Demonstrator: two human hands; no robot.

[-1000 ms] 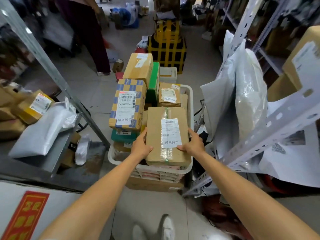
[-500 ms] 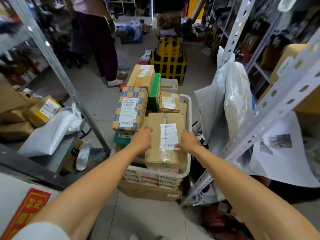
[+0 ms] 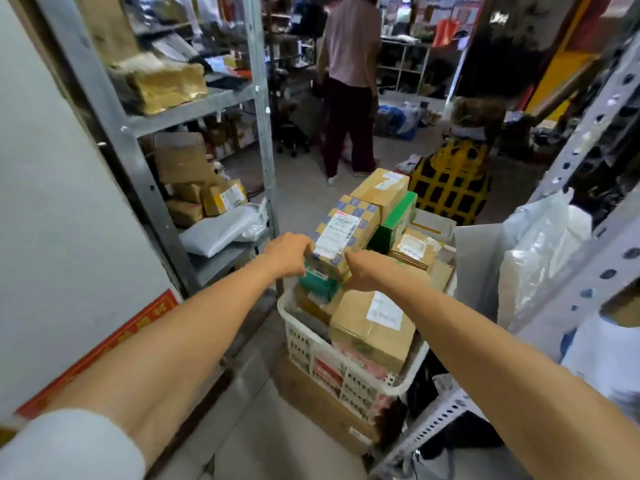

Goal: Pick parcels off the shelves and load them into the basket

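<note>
Leftward, at ten o'clock, a grey metal shelf rack [image 3: 194,105] is seen stacked with brown parcels and a white mailer bag [image 3: 221,230]. Toward six o'clock a white slatted basket [image 3: 299,341] is found, heaped with parcels. At its near edge a brown taped box [image 3: 370,327] with a white label is laid. At eleven o'clock of that box a blue-and-yellow checked parcel [image 3: 349,230] is propped on the heap. Its near end is grasped on both sides: the left corner by the curled fingers of the left hand [image 3: 287,252], the right corner by the right hand [image 3: 367,271].
</note>
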